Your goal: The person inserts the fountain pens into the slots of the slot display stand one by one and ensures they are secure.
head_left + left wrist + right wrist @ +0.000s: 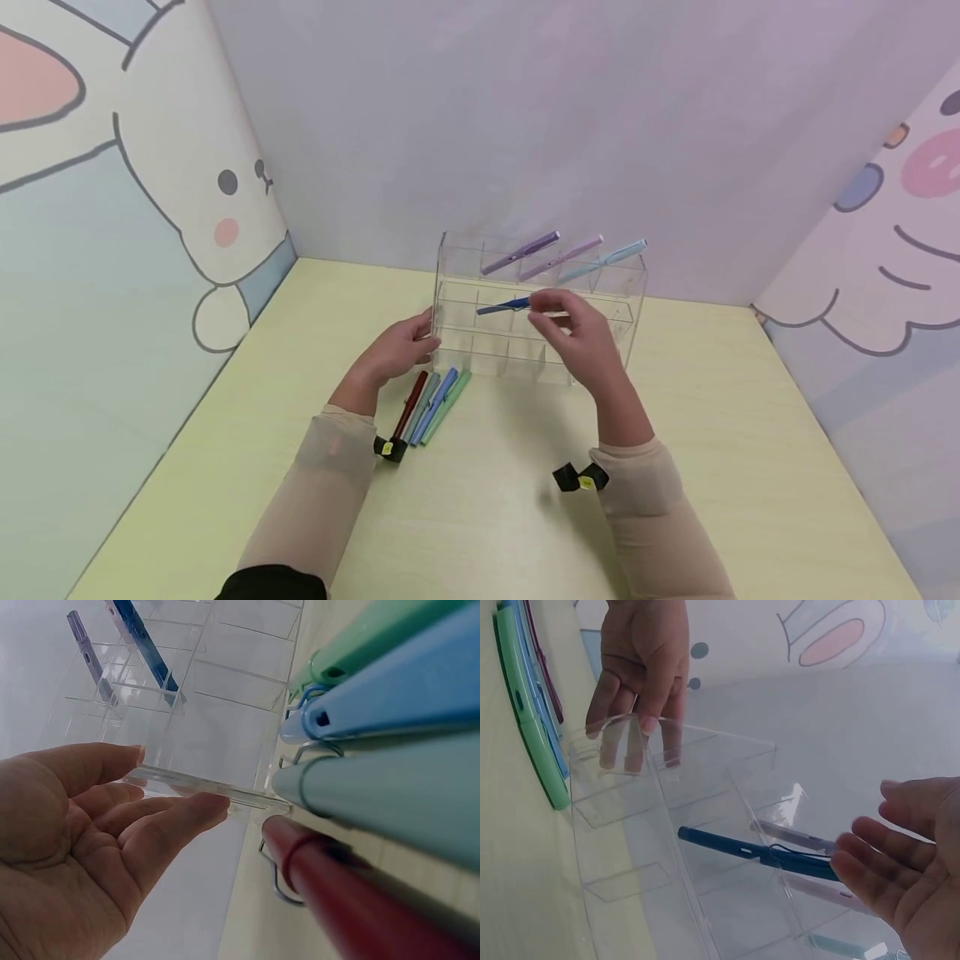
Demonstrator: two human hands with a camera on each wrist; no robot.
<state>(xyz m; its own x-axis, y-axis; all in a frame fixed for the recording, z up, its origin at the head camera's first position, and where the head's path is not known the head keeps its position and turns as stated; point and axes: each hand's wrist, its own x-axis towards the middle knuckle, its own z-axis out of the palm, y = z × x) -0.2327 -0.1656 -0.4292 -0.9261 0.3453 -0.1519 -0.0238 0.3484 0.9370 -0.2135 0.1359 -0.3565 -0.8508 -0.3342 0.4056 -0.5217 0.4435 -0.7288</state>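
Note:
A clear acrylic pen rack (487,363) stands on the table, its left side panel pinched between the thumb and fingers of my left hand (397,346). In the left wrist view that hand (97,825) has the thumb on one face of the panel and fingers on the other. A dark blue pen (501,307) leans in the rack's middle tier. My right hand (577,329) is at the pen's upper end, fingertips right beside it. The right wrist view shows this hand (915,862) with thumb and fingers spread apart, the fingers overlapping the end of the pen (727,844).
Purple (525,252), pink (558,260) and light blue (607,260) pens lean in the top tier. Dark red (411,404), grey-green (423,407), blue (435,404) and green (447,406) pens lie side by side on the table (480,517), before the rack's left end. A pale wall rises behind.

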